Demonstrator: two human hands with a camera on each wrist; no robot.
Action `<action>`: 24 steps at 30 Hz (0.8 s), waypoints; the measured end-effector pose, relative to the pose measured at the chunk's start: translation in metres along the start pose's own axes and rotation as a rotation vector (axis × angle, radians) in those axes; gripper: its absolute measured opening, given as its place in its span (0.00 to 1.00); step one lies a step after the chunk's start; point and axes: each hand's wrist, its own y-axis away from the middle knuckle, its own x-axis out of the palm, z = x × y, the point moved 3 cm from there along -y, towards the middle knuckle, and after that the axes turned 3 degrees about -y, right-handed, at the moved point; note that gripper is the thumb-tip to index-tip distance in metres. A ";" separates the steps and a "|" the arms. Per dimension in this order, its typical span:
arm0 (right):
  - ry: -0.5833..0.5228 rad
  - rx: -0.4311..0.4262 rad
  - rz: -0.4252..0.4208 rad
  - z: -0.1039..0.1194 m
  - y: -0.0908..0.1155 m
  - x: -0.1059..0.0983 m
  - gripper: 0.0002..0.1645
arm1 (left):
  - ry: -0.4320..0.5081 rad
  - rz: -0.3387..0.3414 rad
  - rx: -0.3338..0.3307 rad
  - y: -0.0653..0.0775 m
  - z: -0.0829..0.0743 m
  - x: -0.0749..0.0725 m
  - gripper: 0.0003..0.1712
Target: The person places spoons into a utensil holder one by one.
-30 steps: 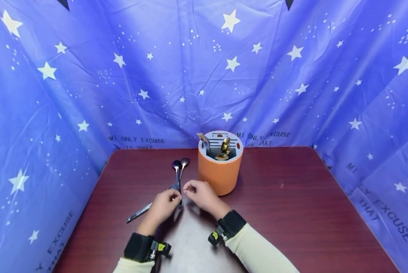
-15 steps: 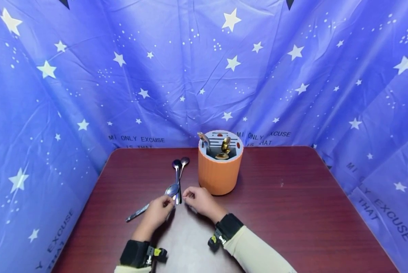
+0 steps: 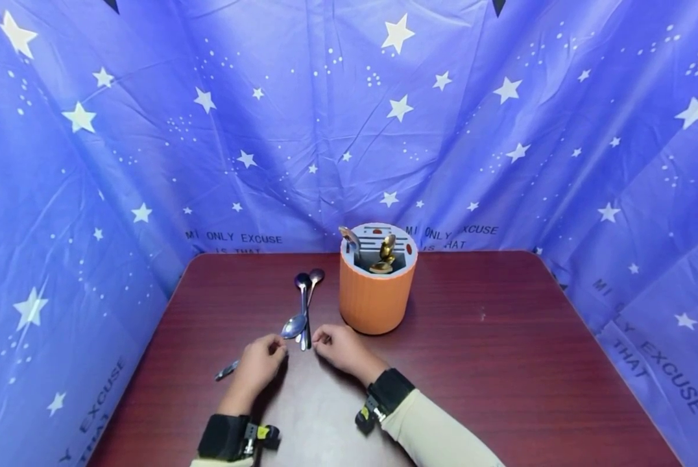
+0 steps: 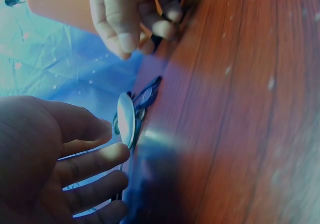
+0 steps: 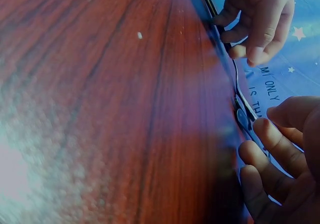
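Drawn back toward the lower left since the earlier frame, the left hand bares the oval bowl of a silver metal spoon below centre; its fingers sit loosely apart, seemingly gripping nothing. The right hand, fingers softly bent, holds nothing visible. Because that bowl overlaps two slim dark metal spoons, a knock could scatter them. Right of centre, an orange cylindrical holder contains gold-coloured metal spoons and a silvery utensil.

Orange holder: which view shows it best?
The head view: the orange holder appears nearly whole and upright, with its pale rim and the cutlery inside visible. The left wrist view catches only part of its side at the top edge, partly behind the right hand. The right wrist view doesn't show it.
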 end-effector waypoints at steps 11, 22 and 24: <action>0.030 0.022 0.025 0.000 0.001 0.000 0.04 | -0.075 -0.114 0.014 0.000 0.015 -0.015 0.02; 0.046 0.025 0.033 0.000 0.001 0.002 0.03 | -0.017 -0.041 0.025 -0.002 0.018 -0.010 0.07; 0.049 0.026 0.033 -0.001 0.001 0.003 0.04 | 0.002 -0.031 0.042 0.000 0.017 -0.006 0.08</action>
